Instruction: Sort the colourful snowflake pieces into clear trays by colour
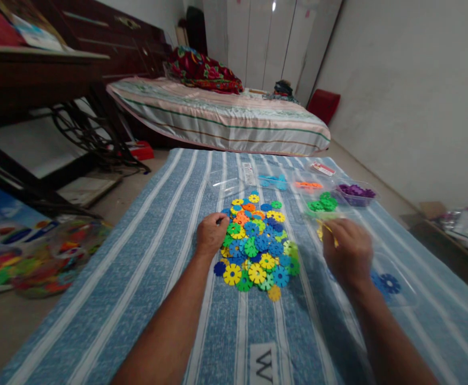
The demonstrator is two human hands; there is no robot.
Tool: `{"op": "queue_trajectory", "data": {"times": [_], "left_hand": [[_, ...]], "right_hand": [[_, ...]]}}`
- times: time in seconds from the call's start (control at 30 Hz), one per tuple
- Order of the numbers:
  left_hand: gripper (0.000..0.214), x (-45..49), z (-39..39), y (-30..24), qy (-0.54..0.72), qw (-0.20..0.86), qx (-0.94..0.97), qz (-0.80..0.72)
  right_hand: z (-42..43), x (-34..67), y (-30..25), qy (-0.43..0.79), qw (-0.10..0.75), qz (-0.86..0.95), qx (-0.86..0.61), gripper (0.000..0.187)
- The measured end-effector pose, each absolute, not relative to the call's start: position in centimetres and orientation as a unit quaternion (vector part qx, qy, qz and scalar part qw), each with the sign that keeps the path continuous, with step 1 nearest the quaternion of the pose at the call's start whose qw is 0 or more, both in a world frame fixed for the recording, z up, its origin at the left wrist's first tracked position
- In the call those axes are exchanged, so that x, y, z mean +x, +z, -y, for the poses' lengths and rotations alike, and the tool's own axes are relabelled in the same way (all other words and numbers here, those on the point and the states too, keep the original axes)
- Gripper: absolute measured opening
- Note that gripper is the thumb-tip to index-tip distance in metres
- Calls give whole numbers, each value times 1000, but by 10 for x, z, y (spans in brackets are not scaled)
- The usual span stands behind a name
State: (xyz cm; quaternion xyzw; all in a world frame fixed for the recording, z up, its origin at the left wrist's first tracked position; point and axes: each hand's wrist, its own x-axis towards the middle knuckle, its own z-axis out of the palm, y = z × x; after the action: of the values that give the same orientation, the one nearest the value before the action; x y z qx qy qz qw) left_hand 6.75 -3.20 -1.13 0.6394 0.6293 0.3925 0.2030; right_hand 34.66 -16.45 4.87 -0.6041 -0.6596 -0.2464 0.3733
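A heap of notched plastic snowflake discs (261,243) in blue, yellow, green and orange lies on the striped cloth. My left hand (212,234) rests at the heap's left edge with its fingers curled closed; what they hold, if anything, is hidden. To the right of the heap, my right hand (348,248) is slightly blurred and pinches a yellow snowflake disc (330,233). It hovers over the clear trays, in front of green discs (323,202). Blue discs (389,283) lie in a clear container partly behind my right wrist.
Beyond the heap, clear trays hold light blue discs (273,182) and orange discs (308,185). A clear tub of purple discs (356,193) stands at the right. A red-and-white card (322,169) lies behind them. A bed (225,120) stands past the table; a sewing-machine table (37,59) is at left.
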Motion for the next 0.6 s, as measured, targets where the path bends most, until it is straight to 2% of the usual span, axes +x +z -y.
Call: {"op": "queue_trajectory", "data": {"times": [0.07, 0.17, 0.33, 0.43, 0.6], "left_hand": [[22, 68, 32, -11, 391, 202, 639, -631], [23, 68, 31, -12, 394, 201, 637, -631], [25, 67, 31, -12, 397, 201, 637, -630], [25, 67, 31, -13, 398, 202, 636, -630], [24, 68, 32, -11, 394, 203, 636, -632]], "right_hand": [[164, 348, 47, -251, 374, 642, -620, 15], [170, 325, 31, -174, 377, 703, -578, 15], [182, 270, 0, -52, 292, 776, -557, 15], [181, 259, -9, -34, 262, 782, -564, 10], [180, 263, -15, -46, 263, 795, -545, 13]]}}
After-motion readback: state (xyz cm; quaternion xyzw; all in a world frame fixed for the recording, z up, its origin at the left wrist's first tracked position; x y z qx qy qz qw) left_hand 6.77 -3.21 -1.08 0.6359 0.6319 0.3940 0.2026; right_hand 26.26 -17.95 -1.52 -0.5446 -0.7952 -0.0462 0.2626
